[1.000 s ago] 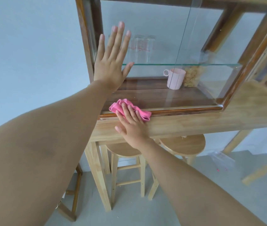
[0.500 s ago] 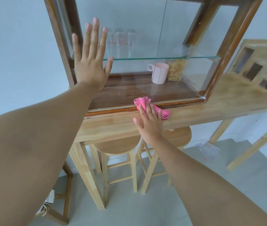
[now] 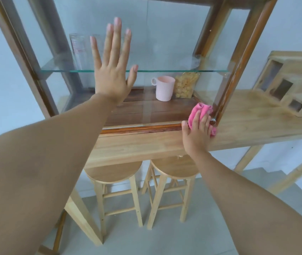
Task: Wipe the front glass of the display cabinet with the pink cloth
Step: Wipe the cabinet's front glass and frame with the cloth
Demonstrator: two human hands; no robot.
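Note:
The display cabinet has a dark wooden frame and stands on a light wooden table. My left hand lies flat on the front glass, fingers spread, holding nothing. My right hand presses the crumpled pink cloth against the bottom right corner of the glass, beside the right frame post. Fingers cover most of the cloth.
Inside the cabinet stand a pink mug, a jar of pale snacks and clear measuring glasses on a glass shelf. Two wooden stools sit under the table. A small wooden house model is at right.
My right hand has slid the pink cloth rightward along the bottom edge of the glass to the right corner. My left hand has stayed flat on the glass.

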